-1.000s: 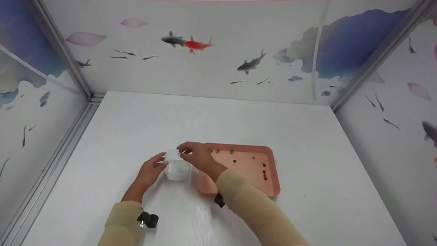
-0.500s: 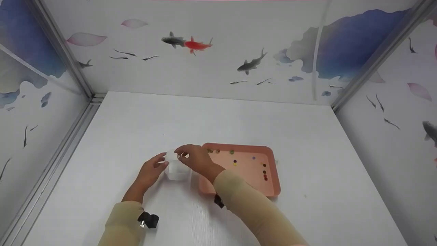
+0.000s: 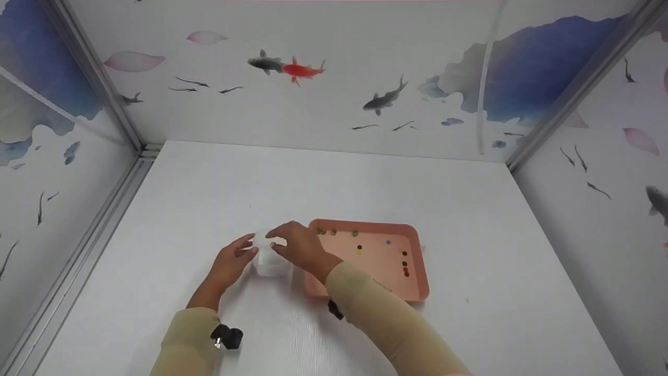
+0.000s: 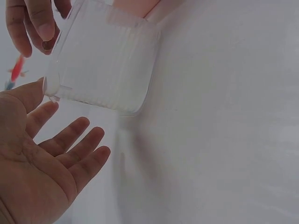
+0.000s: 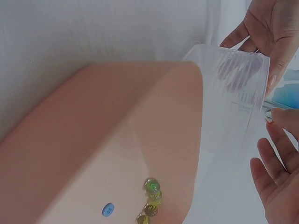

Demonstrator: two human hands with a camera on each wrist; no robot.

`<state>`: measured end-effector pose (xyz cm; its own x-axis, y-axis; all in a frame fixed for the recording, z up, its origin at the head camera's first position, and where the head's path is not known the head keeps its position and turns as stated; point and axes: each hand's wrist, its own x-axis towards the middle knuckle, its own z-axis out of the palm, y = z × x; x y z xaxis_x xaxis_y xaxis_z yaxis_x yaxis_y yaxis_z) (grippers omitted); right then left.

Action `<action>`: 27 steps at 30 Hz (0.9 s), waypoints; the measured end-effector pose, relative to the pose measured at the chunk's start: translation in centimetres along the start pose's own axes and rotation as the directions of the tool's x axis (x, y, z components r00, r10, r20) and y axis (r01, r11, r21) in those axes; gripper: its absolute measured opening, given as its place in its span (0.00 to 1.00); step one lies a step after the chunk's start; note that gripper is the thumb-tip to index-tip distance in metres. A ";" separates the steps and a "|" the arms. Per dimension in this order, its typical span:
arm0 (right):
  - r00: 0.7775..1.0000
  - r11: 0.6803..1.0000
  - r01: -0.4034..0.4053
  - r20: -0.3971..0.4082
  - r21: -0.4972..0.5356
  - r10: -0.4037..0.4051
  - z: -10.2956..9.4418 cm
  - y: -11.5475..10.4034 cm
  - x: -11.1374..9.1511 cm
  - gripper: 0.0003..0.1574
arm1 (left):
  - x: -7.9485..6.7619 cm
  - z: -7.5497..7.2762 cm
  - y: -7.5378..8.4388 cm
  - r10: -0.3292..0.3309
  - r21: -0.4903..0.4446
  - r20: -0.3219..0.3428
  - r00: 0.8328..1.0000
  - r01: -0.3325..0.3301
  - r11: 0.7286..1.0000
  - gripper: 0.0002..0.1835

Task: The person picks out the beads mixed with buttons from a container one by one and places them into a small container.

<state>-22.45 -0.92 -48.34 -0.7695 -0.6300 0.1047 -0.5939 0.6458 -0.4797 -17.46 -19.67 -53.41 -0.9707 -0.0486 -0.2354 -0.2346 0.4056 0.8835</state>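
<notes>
A clear plastic box [image 3: 272,269] is on the white table, left of a pink tray [image 3: 365,225]. My left hand [image 3: 229,263] holds the box by its left side, thumb on the rim, and in the left wrist view its other fingers are spread out. Over the top of the box is my right hand [image 3: 302,245]. Its thumb and fingertips pinch a small glass marble [image 5: 268,116], which shows as a dark round spot in the left wrist view. Green and yellowish marbles [image 5: 152,186] lie in the tray, with a blue button [image 5: 108,209] near them.
Several small round pieces, such as red ones [image 3: 406,270] and a yellow one [image 3: 359,251], are scattered in the tray. White panels printed with fish [image 3: 302,70] enclose the table [image 3: 334,183] at the back and sides.
My right hand has shifted slightly down over the box, and marbles in the tray's back left corner have come into view. My left hand keeps its place on the box.
</notes>
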 end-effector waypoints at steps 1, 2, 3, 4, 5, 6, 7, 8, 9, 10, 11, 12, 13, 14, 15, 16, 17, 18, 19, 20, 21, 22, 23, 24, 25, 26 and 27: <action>1.000 1.000 0.011 -0.011 -0.010 -0.011 0.0 0.1 0.0 0.17 | 0.0 0.0 0.0 0.004 0.000 0.001 1.000 -0.004 1.000 0.28; 0.999 1.000 0.023 -0.022 -0.020 -0.024 0.0 0.1 -0.1 0.18 | 0.0 0.0 0.0 0.007 0.000 0.002 1.000 -0.007 1.000 0.28; 0.999 0.999 0.038 -0.032 -0.033 -0.039 0.0 0.2 -0.1 0.20 | 0.0 0.0 0.0 0.012 0.001 0.002 1.000 -0.012 1.000 0.28; 0.998 0.998 0.048 -0.039 -0.044 -0.050 0.0 0.2 -0.1 0.21 | 0.0 0.0 0.1 0.017 0.003 0.001 1.000 -0.017 1.000 0.28; 0.997 0.997 0.056 -0.045 -0.057 -0.059 -0.1 0.2 -0.2 0.23 | 0.0 0.0 0.1 0.019 0.008 0.001 1.000 -0.019 1.000 0.28; 0.996 0.995 0.066 -0.056 -0.074 -0.070 -0.1 0.3 -0.3 0.25 | 0.0 0.0 0.1 0.019 0.015 0.001 1.000 -0.019 1.000 0.28; 0.995 0.994 0.069 -0.061 -0.086 -0.074 -0.1 0.3 -0.3 0.28 | 0.0 0.0 0.1 0.017 0.019 0.001 1.000 -0.017 1.000 0.28; 0.994 0.992 0.075 -0.067 -0.102 -0.082 -0.1 0.4 -0.4 0.30 | 0.0 0.0 0.1 0.016 0.026 0.003 1.000 -0.016 1.000 0.28; 0.994 0.990 0.079 -0.071 -0.115 -0.088 -0.2 0.4 -0.4 0.32 | 0.0 -0.1 0.2 0.015 0.030 0.004 1.000 -0.016 0.999 0.28; 0.993 0.989 0.080 -0.075 -0.122 -0.090 -0.2 0.5 -0.5 0.35 | -0.1 -0.1 0.2 0.012 0.036 0.006 1.000 -0.012 0.999 0.28; 0.992 0.988 0.082 -0.082 -0.130 -0.093 -0.2 0.6 -0.5 0.37 | 0.0 -0.1 0.2 0.008 0.040 0.007 1.000 -0.008 0.999 0.28; 0.991 0.987 0.085 -0.087 -0.139 -0.097 -0.2 0.6 -0.5 0.39 | 0.0 -0.1 0.2 0.006 0.043 0.008 1.000 -0.006 0.999 0.28; 0.992 0.986 0.085 -0.086 -0.142 -0.098 -0.3 0.7 -0.5 0.40 | 0.0 -0.2 0.2 0.005 0.043 0.009 1.000 -0.006 0.999 0.28; 0.991 0.986 0.086 -0.087 -0.145 -0.099 -0.3 0.7 -0.6 0.42 | 0.0 -0.2 0.3 0.004 0.043 0.010 1.000 -0.005 0.999 0.28; 0.992 0.986 0.082 -0.085 -0.144 -0.094 -0.4 0.7 -0.6 0.43 | 0.0 -0.2 0.3 0.003 0.041 0.009 1.000 -0.003 0.999 0.28; 0.993 0.986 0.076 -0.082 -0.146 -0.089 -0.4 0.7 -0.6 0.44 | 0.0 -0.2 0.3 -0.001 0.041 0.009 1.000 0.000 0.999 0.28; 0.993 0.986 0.072 -0.077 -0.152 -0.084 -0.4 0.7 -0.7 0.46 | 0.0 -0.1 0.2 -0.002 0.041 0.011 1.000 0.002 0.999 0.28; 0.994 0.985 0.068 -0.071 -0.158 -0.080 -0.5 0.7 -0.7 0.47 | 0.0 -0.1 0.2 -0.007 0.037 0.011 1.000 0.007 0.999 0.28; 0.995 0.984 0.063 -0.064 -0.165 -0.075 -0.6 0.7 -0.8 0.48 | 0.0 -0.1 0.2 -0.010 0.035 0.012 1.000 0.010 0.999 0.28; 0.996 0.983 0.057 -0.056 -0.174 -0.067 -0.7 0.7 -0.8 0.50 | 0.0 0.0 0.2 -0.013 0.033 0.012 1.000 0.013 0.999 0.28; 0.997 0.982 0.051 -0.048 -0.181 -0.060 -0.8 0.6 -0.9 0.51 | 0.0 0.0 0.2 -0.014 0.032 0.012 1.000 0.014 0.999 0.28; 0.998 0.980 0.047 -0.042 -0.193 -0.056 -1.0 0.6 -1.0 0.52 | 0.0 0.0 0.1 -0.016 0.033 0.011 1.000 0.016 0.999 0.28; 0.998 0.977 0.043 -0.036 -0.209 -0.051 -1.1 0.5 -1.1 0.53 | -0.1 0.0 0.1 -0.019 0.034 0.011 1.000 0.018 0.999 0.28; 0.998 0.974 0.040 -0.034 -0.224 -0.049 -1.3 0.5 -1.1 0.54 | 0.0 0.0 0.1 -0.022 0.031 0.008 1.000 0.022 0.999 0.28; 0.999 0.971 0.036 -0.030 -0.237 -0.045 -1.4 0.5 -1.2 0.55 | -0.1 0.0 0.1 -0.022 0.034 0.008 1.000 0.022 0.999 0.28; 0.999 0.969 0.032 -0.027 -0.247 -0.040 -1.6 0.5 -1.3 0.56 | -0.1 0.0 0.1 -0.024 0.036 0.007 1.000 0.023 0.999 0.28; 0.999 0.966 0.030 -0.025 -0.256 -0.038 -1.8 0.5 -1.4 0.56 | -0.1 0.0 0.1 -0.024 0.035 0.005 1.000 0.023 0.999 0.28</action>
<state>-22.12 1.04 -47.16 -0.7524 -0.6426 0.1447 -0.6569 0.7158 -0.2370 -17.39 -19.66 -53.29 -0.9646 -0.0536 -0.2582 -0.2552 0.4362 0.8629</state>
